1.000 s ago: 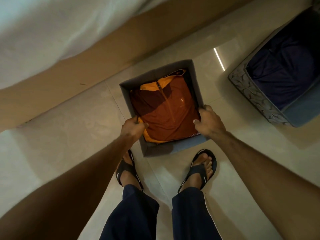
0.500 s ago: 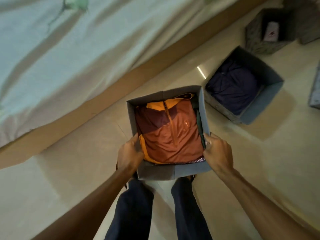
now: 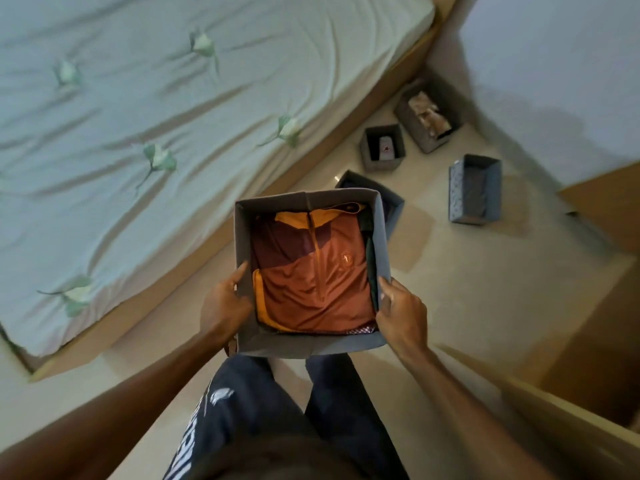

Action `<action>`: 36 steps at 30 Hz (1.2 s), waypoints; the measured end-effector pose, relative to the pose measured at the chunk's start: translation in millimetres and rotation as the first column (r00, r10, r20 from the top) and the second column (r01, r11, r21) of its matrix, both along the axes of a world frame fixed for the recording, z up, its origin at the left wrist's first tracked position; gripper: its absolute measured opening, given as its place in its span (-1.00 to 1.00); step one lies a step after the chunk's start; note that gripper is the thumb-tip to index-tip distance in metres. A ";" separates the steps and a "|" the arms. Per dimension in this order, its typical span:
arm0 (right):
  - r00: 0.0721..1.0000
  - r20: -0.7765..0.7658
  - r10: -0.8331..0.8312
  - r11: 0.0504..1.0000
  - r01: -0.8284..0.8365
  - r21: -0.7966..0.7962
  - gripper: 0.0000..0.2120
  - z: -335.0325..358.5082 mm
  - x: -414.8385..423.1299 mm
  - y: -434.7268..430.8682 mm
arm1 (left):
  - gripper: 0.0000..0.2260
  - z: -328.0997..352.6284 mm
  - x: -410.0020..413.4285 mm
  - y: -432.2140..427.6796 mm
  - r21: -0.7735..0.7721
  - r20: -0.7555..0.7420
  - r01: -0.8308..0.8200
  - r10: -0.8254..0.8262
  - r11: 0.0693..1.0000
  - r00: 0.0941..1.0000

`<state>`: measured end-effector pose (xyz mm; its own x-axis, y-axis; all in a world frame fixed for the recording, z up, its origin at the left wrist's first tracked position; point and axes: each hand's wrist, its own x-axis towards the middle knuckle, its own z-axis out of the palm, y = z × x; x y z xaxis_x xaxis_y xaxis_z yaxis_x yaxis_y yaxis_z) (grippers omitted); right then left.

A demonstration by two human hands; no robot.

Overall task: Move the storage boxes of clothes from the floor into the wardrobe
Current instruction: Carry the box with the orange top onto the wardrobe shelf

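Note:
I hold a grey fabric storage box (image 3: 308,347) up in front of my waist, well above the floor. Folded in it lies an orange and maroon zip top (image 3: 313,271). My left hand (image 3: 223,306) grips the box's left wall, thumb over the rim. My right hand (image 3: 401,315) grips the right wall the same way. Several other storage boxes stand on the floor beyond: a dark one (image 3: 393,202) partly hidden behind my box, a small square one (image 3: 382,147), a long one (image 3: 427,117) with pale clothes, and a patterned one (image 3: 474,190).
A bed with a pale green sheet (image 3: 173,133) and a wooden frame (image 3: 388,84) fills the left. A white wall (image 3: 554,64) is at the top right. Wooden panels (image 3: 588,382), perhaps the wardrobe, run along the right edge. Beige tiled floor (image 3: 467,289) lies between.
I have lifted the box off the floor and stood up. The view has risen, so the bed top and more boxes show, and my feet are hidden.

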<state>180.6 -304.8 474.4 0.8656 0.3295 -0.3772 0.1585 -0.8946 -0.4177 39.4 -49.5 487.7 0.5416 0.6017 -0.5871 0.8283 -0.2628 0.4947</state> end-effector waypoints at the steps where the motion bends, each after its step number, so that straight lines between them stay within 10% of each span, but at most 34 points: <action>1: 1.000 0.012 -0.011 1.000 0.011 0.016 -0.61 15.0 3.3 -7.4 | -0.39 15.5 8.1 -4.9 0.028 0.022 0.009 -0.009 1.000 1.000; 17: 0.844 0.074 -0.531 0.842 0.516 0.154 -0.64 104.7 166.3 -74.4 | -0.36 97.6 279.0 -37.6 0.105 0.264 0.353 -0.368 0.930 0.891; 36: 0.198 0.172 -0.965 0.238 0.938 0.253 -0.59 173.0 337.7 -375.6 | -0.55 164.1 633.1 -414.3 0.344 0.367 0.793 -0.849 0.503 0.380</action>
<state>518.4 -680.3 647.5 0.5880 -0.7988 -0.1270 -0.6886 -0.4120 -0.5968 672.5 -463.8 651.8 0.9626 -0.2511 -0.1017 -0.1297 -0.7567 0.6408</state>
